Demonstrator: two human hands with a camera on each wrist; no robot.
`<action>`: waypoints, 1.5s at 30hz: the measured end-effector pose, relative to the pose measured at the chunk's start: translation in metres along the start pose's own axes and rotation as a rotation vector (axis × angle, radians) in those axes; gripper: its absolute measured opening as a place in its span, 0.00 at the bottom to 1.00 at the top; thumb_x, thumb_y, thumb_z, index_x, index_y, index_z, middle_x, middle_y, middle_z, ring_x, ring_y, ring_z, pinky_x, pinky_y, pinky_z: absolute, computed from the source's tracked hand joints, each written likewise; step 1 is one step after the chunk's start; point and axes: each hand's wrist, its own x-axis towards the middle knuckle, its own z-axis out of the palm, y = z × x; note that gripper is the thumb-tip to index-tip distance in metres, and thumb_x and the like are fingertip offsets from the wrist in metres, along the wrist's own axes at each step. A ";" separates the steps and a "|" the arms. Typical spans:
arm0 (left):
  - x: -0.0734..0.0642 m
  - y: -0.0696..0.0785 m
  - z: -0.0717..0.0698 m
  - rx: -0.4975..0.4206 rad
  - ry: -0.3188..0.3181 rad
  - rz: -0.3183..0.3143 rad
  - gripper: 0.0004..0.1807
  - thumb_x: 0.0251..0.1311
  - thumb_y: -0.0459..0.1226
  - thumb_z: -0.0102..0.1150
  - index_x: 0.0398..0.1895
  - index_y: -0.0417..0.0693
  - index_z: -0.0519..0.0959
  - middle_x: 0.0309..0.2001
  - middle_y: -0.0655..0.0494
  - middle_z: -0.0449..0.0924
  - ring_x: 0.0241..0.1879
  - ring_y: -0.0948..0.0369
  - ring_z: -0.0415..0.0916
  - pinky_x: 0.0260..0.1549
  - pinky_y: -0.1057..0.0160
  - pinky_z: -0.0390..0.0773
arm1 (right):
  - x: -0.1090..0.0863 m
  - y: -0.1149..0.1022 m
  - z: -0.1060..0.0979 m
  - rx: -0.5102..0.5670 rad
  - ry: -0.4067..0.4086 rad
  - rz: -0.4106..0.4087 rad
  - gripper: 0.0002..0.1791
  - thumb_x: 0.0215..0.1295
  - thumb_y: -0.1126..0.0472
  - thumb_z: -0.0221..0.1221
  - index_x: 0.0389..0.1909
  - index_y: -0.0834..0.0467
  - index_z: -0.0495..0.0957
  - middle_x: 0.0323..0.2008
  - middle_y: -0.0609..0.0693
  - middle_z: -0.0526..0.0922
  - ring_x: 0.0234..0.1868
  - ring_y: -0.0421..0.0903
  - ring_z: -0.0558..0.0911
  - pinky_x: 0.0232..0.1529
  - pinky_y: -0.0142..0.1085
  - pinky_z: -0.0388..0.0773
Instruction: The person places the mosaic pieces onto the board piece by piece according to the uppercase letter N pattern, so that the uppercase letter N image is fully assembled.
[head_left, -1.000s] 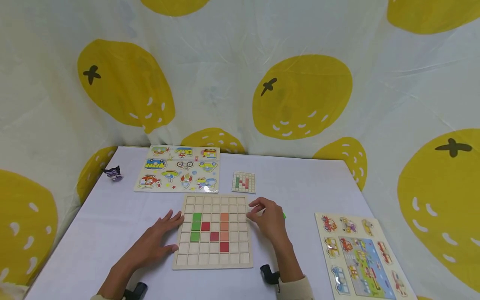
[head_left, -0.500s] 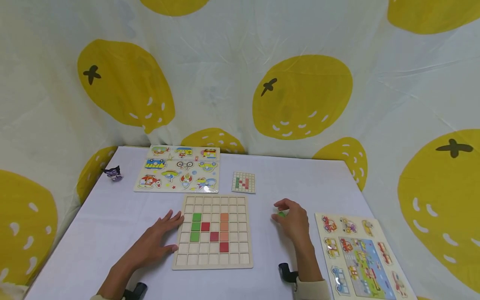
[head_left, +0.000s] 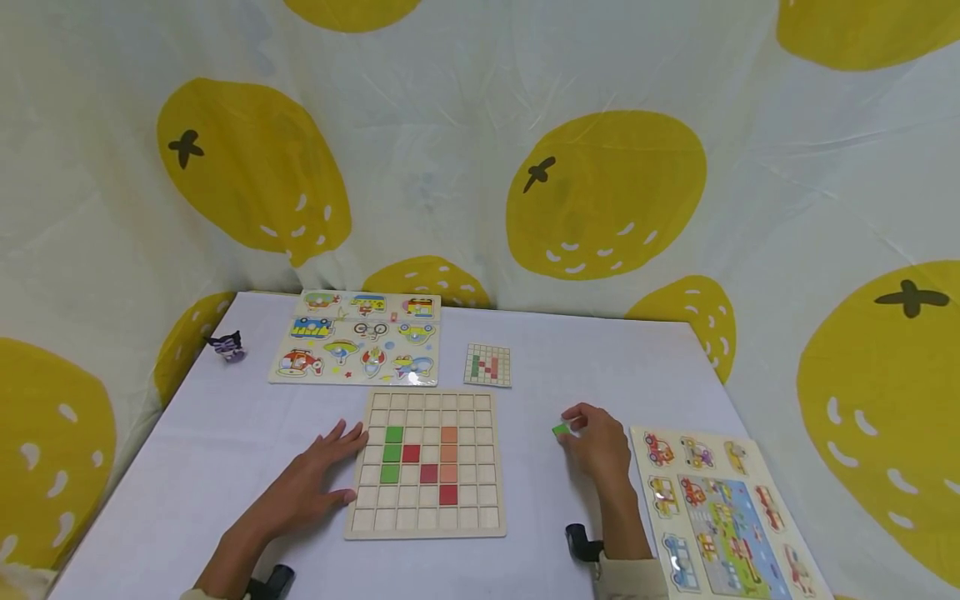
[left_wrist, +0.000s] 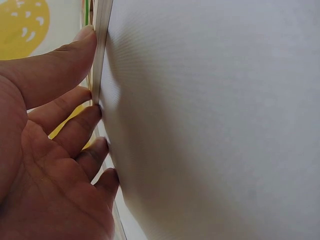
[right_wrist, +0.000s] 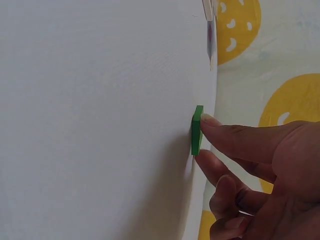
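A wooden grid board (head_left: 425, 521) lies on the table in the head view, with three green tiles, three orange tiles and three red tiles in its cells. My left hand (head_left: 315, 479) rests at the board's left edge, fingers spread; the left wrist view shows thumb and fingertips against that edge. To the right of the board, my right hand (head_left: 602, 446) is at a loose green tile (head_left: 560, 429). In the right wrist view, the thumb presses on the face of this green tile (right_wrist: 197, 131) and the index finger meets its lower edge, pinching it close to the tabletop.
A small pattern card (head_left: 487, 365) lies behind the board. Further left is a vehicle puzzle (head_left: 356, 337), with a small dark figurine (head_left: 227, 347) beyond it. Another picture puzzle (head_left: 723, 508) lies right of my right hand. A fruit-print cloth (head_left: 435, 192) hangs behind the table.
My right hand has moved right, away from the board's right edge, to the loose green tile, which was mostly hidden behind it before. The left hand stays in place against the board.
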 end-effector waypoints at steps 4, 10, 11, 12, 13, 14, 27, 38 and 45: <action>0.000 0.000 0.000 0.003 -0.002 0.003 0.49 0.55 0.40 0.80 0.81 0.54 0.68 0.84 0.55 0.60 0.86 0.42 0.46 0.82 0.31 0.49 | -0.001 -0.001 0.001 -0.015 -0.014 0.008 0.12 0.61 0.66 0.72 0.46 0.54 0.87 0.39 0.53 0.86 0.43 0.54 0.81 0.39 0.44 0.77; 0.000 0.001 0.000 0.008 0.002 0.009 0.48 0.56 0.40 0.80 0.81 0.53 0.68 0.84 0.54 0.60 0.86 0.41 0.46 0.82 0.31 0.50 | -0.004 -0.008 0.003 -0.050 -0.044 0.000 0.11 0.59 0.64 0.74 0.42 0.53 0.88 0.37 0.51 0.85 0.40 0.51 0.80 0.36 0.41 0.74; -0.001 0.001 -0.001 0.008 0.003 0.010 0.48 0.56 0.39 0.79 0.81 0.53 0.68 0.84 0.53 0.60 0.86 0.41 0.46 0.82 0.31 0.50 | -0.004 -0.009 0.004 -0.057 -0.047 -0.001 0.10 0.59 0.64 0.75 0.41 0.52 0.88 0.36 0.51 0.85 0.40 0.51 0.80 0.36 0.41 0.74; -0.001 0.001 -0.001 0.006 0.004 0.012 0.48 0.56 0.39 0.79 0.81 0.53 0.68 0.84 0.53 0.60 0.86 0.41 0.47 0.82 0.31 0.50 | -0.004 -0.010 0.005 -0.065 -0.051 -0.003 0.10 0.58 0.63 0.75 0.40 0.52 0.87 0.36 0.51 0.85 0.39 0.50 0.80 0.36 0.40 0.73; -0.001 0.002 -0.001 0.004 0.005 0.013 0.48 0.56 0.39 0.79 0.81 0.52 0.68 0.84 0.53 0.60 0.86 0.41 0.47 0.82 0.31 0.50 | -0.005 -0.011 0.007 -0.073 -0.053 -0.004 0.10 0.57 0.62 0.76 0.39 0.52 0.87 0.35 0.50 0.84 0.39 0.50 0.79 0.35 0.40 0.73; -0.001 0.002 -0.001 0.002 0.004 0.013 0.48 0.56 0.39 0.79 0.81 0.52 0.68 0.84 0.53 0.60 0.86 0.41 0.46 0.82 0.31 0.50 | -0.005 -0.012 0.008 -0.083 -0.055 -0.007 0.10 0.57 0.61 0.77 0.37 0.52 0.87 0.34 0.50 0.84 0.38 0.49 0.79 0.35 0.39 0.72; 0.000 0.000 0.000 -0.001 -0.002 0.007 0.48 0.56 0.41 0.80 0.81 0.55 0.68 0.84 0.54 0.60 0.86 0.42 0.46 0.82 0.31 0.49 | -0.020 -0.029 0.023 -0.088 -0.114 -0.085 0.15 0.52 0.58 0.80 0.24 0.51 0.80 0.22 0.47 0.77 0.27 0.46 0.75 0.25 0.36 0.67; 0.001 -0.001 0.002 0.006 -0.002 -0.005 0.49 0.55 0.41 0.80 0.82 0.55 0.67 0.84 0.55 0.59 0.86 0.42 0.45 0.82 0.32 0.49 | -0.034 -0.042 0.032 0.119 -0.195 -0.165 0.08 0.61 0.63 0.75 0.32 0.51 0.85 0.24 0.47 0.79 0.28 0.45 0.75 0.28 0.34 0.70; 0.000 0.000 0.001 -0.002 0.001 -0.016 0.49 0.56 0.42 0.79 0.82 0.56 0.67 0.84 0.56 0.59 0.86 0.42 0.45 0.82 0.31 0.49 | -0.048 -0.059 0.039 0.181 -0.232 -0.218 0.07 0.62 0.62 0.74 0.34 0.50 0.85 0.25 0.46 0.80 0.27 0.45 0.73 0.23 0.32 0.67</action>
